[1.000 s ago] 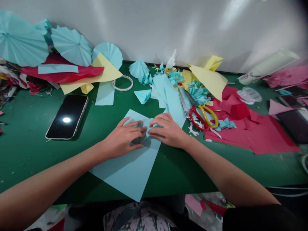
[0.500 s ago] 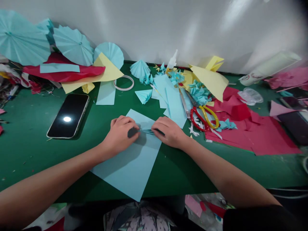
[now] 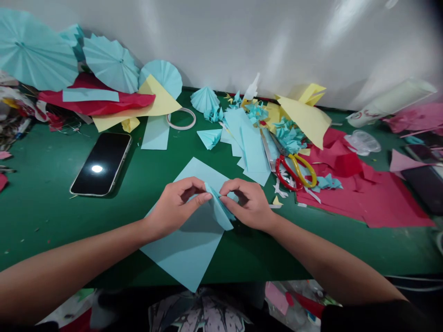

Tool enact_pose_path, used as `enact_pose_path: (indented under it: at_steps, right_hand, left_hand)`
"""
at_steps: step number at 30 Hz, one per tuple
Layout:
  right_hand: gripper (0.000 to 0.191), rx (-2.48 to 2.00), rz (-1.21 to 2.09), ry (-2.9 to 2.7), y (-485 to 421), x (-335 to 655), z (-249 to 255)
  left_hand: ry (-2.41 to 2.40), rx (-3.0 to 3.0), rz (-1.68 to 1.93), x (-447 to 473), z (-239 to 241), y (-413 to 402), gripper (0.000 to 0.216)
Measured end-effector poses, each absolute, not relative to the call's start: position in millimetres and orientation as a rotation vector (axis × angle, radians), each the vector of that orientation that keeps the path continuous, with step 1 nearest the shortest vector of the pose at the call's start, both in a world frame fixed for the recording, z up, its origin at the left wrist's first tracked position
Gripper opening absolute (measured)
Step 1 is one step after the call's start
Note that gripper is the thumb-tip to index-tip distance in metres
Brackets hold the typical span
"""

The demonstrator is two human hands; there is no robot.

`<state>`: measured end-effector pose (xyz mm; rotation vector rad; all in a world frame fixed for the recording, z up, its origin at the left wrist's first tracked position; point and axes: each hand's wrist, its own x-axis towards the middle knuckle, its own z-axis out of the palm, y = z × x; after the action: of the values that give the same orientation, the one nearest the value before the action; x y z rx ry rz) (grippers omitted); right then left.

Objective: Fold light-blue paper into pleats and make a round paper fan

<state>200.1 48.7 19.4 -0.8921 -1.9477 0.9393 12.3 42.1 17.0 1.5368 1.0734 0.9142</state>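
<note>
A small folded light-blue paper piece (image 3: 218, 208) is raised slightly above a larger light-blue sheet (image 3: 188, 249) that lies on the green table (image 3: 51, 207). My left hand (image 3: 176, 205) pinches the folded piece's left top edge with fingertips closed. My right hand (image 3: 247, 203) pinches its right side, fingers curled. Both hands meet over the middle of the sheet.
A black phone (image 3: 102, 163) lies to the left. Red-and-yellow scissors (image 3: 292, 168) rest to the right, on red paper (image 3: 360, 184). Paper umbrellas (image 3: 110, 64), a tape ring (image 3: 181, 118), yellow sheets (image 3: 306, 117) and blue scraps crowd the back by the white wall.
My hands went from pressing a fold flat on the sheet to pinching and lifting the folded piece. The view shifted slightly.
</note>
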Motion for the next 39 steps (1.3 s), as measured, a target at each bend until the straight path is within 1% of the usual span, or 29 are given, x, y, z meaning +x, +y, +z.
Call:
enact_pose_path:
  at_steps: [3, 8, 14, 21, 27, 32, 37, 39]
  right_hand:
    - [0.001, -0.881, 1.017, -1.892, 45, 198, 21]
    - [0.012, -0.924, 1.216, -1.805, 45, 196, 23]
    - [0.011, -0.899, 1.380, -1.778, 47, 195, 23]
    - [0.010, -1.005, 1.544, -1.620, 48, 193, 22]
    - [0.013, -1.021, 1.741, -1.465, 49, 192, 20]
    - [0.010, -1.055, 1.839, -1.382, 49, 193, 17]
    - [0.006, -1.074, 1.857, -1.312, 51, 193, 15]
    - [0.005, -1.063, 1.862, -1.288, 51, 192, 14]
  left_hand:
    - [1.049, 1.478, 0.801, 15, 22, 39, 0.016]
    - [0.964, 1.513, 0.602, 18, 26, 38, 0.020]
    - [0.842, 1.403, 0.505, 16, 17, 38, 0.023]
    - [0.810, 1.173, 0.465, 16, 11, 34, 0.030]
    - [0.705, 0.829, 0.490, 21, 15, 33, 0.026]
    - [0.746, 0.843, 0.487, 21, 13, 32, 0.026]
    - [0.775, 0.947, 0.428, 17, 12, 33, 0.035]
    - [0.791, 1.011, 0.395, 16, 13, 34, 0.032]
